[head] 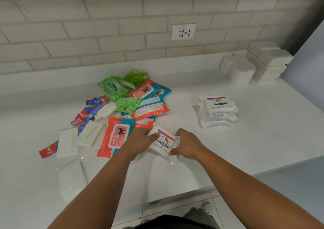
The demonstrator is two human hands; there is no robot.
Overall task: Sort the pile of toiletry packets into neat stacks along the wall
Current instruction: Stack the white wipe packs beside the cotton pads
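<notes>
Both hands are on one white Dove packet (164, 142) at the near edge of the pile (129, 104). The left hand (140, 141) has its grip clamped on the packet's left end, thumb on top. The right hand (187, 145) pinches the right end, fingers curled around the side. The packet sits tilted, just off or just on the white surface (245, 141); which one is hard to tell.

The landmark here is the Dove stack (218, 111), well to the right of the held packet and farther toward the brick wall (122, 27). That looks like this packet's destination.

To do it well, square the packet first: turn it so its label reads the same way as the top one on the stack. Then lift it clear of the orange wipes pack (115, 137) just to its left, so nothing drags. Lower it flat with edges lined up, since the stack's lower packets already splay a little and could slide under an off-centre load. One hand should be enough to carry it. The other could steady the stack.
</notes>
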